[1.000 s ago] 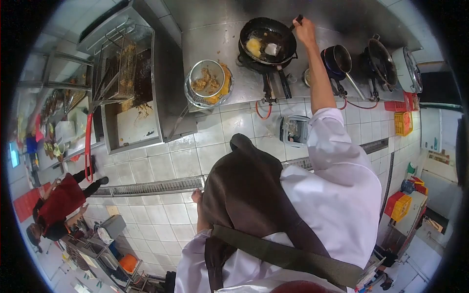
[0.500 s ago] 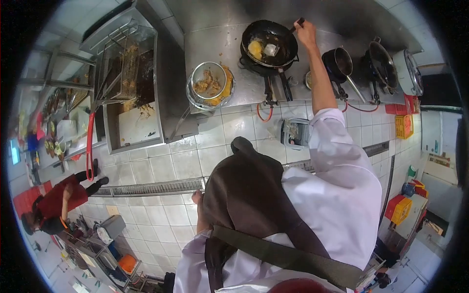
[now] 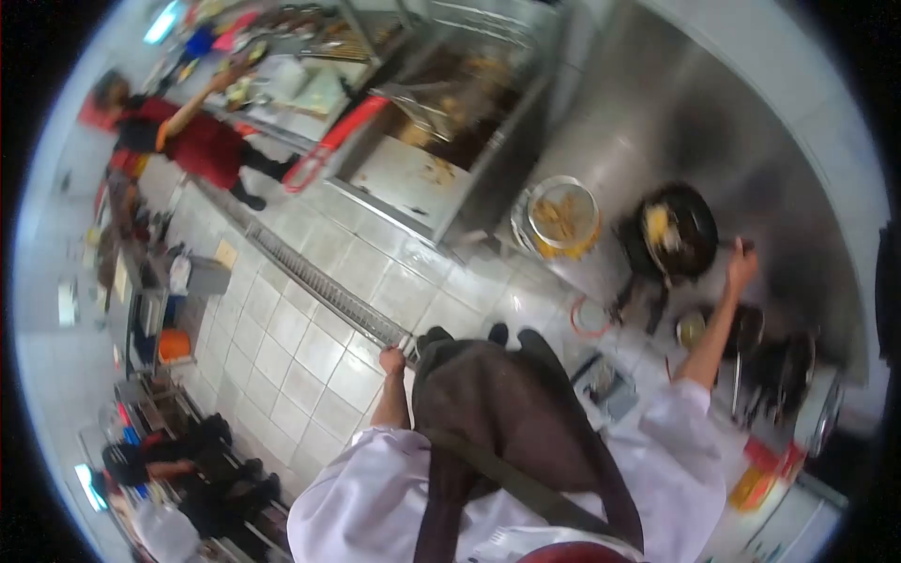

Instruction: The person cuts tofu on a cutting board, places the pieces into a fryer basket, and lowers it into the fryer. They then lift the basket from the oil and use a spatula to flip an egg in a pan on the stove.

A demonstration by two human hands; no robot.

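Note:
My right hand [image 3: 741, 266] is closed around the handle of a black frying pan [image 3: 706, 216] on the steel counter at the right. Inside the pan are a yellow, egg-like food [image 3: 661, 225] and dark, shiny liquid. Low beside my apron, my left hand [image 3: 392, 359] is curled closed; whether anything is in it is hidden. Left of the pan, a metal strainer [image 3: 563, 208] with fried brown pieces sits over a container of orange-yellow bits.
A fryer [image 3: 404, 183] with a red-handled basket [image 3: 333, 145] stands further left. Dark saucepans [image 3: 781, 371] are right of my forearm. A floor drain [image 3: 319, 291] crosses the tiles. One co-worker [image 3: 202, 141] reaches over a counter; others work at lower left.
My view has swung left, so the counter now lies to the right. My right hand still grips the pan handle. More of my left hand shows. The co-worker's arm is now stretched to the counter.

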